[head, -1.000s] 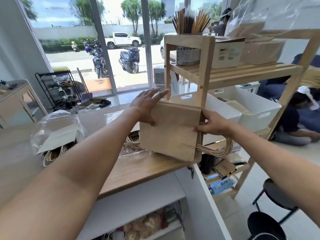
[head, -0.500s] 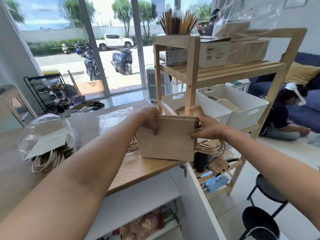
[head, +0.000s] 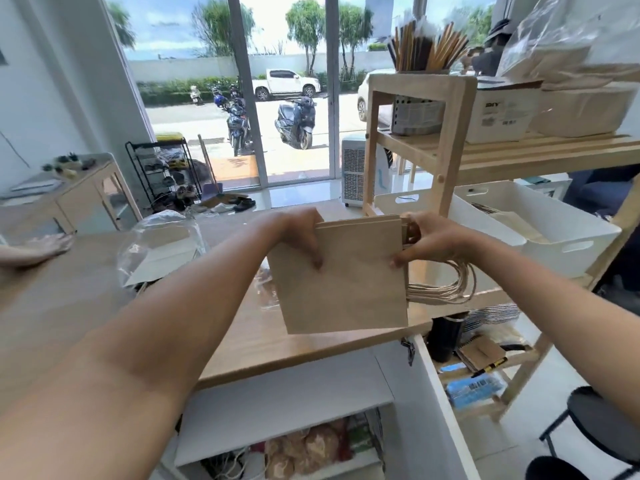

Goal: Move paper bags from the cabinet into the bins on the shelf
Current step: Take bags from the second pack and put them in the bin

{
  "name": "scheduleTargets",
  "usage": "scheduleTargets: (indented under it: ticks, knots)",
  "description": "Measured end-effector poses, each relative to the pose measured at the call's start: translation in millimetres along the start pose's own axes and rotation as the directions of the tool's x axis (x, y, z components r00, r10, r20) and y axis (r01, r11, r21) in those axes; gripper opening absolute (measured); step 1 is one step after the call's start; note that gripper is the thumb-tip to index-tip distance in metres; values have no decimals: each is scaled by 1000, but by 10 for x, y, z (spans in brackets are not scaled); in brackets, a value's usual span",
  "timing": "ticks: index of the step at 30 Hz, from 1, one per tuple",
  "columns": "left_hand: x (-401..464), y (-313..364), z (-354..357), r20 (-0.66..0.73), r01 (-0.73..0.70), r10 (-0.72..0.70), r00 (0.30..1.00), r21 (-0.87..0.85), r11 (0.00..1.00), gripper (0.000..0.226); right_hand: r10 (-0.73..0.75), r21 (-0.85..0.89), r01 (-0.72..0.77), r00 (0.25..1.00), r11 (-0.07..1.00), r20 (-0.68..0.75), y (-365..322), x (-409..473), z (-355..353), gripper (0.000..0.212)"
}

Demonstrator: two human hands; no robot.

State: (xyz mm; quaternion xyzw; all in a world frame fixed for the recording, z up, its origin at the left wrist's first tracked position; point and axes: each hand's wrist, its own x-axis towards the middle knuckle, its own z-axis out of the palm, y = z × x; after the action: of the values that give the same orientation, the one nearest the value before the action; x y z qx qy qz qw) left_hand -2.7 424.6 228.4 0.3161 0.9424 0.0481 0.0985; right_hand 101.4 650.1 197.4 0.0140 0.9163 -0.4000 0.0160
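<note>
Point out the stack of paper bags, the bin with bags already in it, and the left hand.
Stack of paper bags (head: 346,289): head view, on the flat brown front face.
Bin (head: 568,252): head view, on its white front wall near the handle slot.
Left hand (head: 299,233): head view, on the back of the hand.

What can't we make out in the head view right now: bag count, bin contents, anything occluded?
- Flat stack of brown paper bags, held by left hand and right hand: count unreadable, edges blurred.
- Nearer white plastic bin: interior hidden by the stack, the hands and the wooden shelf post.
- Farther white plastic bin: pale contents partly visible, type unclear.
- Open cabinet shelf below: cut by the frame edge, contents blurred.
</note>
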Motion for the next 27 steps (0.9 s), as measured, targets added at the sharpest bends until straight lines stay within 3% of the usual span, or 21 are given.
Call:
scheduleTargets:
  ticks: [6, 12, 14, 17, 19, 24, 27]
  knots:
    - [-374, -586, -41, -57, 155, -151, 987, 61, 986, 54, -55, -15, 56, 994, 998, 98, -357, 406, 524, 62]
    - [-514, -953, 108, -67, 230, -225, 972, 75, 970, 57, -90, -41, 96, 987, 995, 134, -458, 677, 899, 64]
    - [-515, -1019, 137, -62, 226, -222, 973, 61, 972, 58, -95, -84, 107, 986, 991, 134, -489, 710, 933, 74]
    - [-494, -1054, 143, -40, 208, -206, 978, 36, 978, 60, -106, -121, 127, 981, 984, 165, -572, 735, 895, 114]
    - [-474, -1075, 149, -34, 202, -201, 979, 46, 978, 66, -150, -156, 179, 971, 971, 185, -666, 744, 878, 123]
    - [-438, -1157, 189, -50, 203, -200, 979, 74, 976, 87, -155, -597, 238, 970, 766, 188, -863, 752, 999, 115]
    - [-454, -1170, 230, -89, 185, -174, 981, 128, 974, 103, -176, -675, 230, 973, 701, 148, -842, 756, 1072, 111]
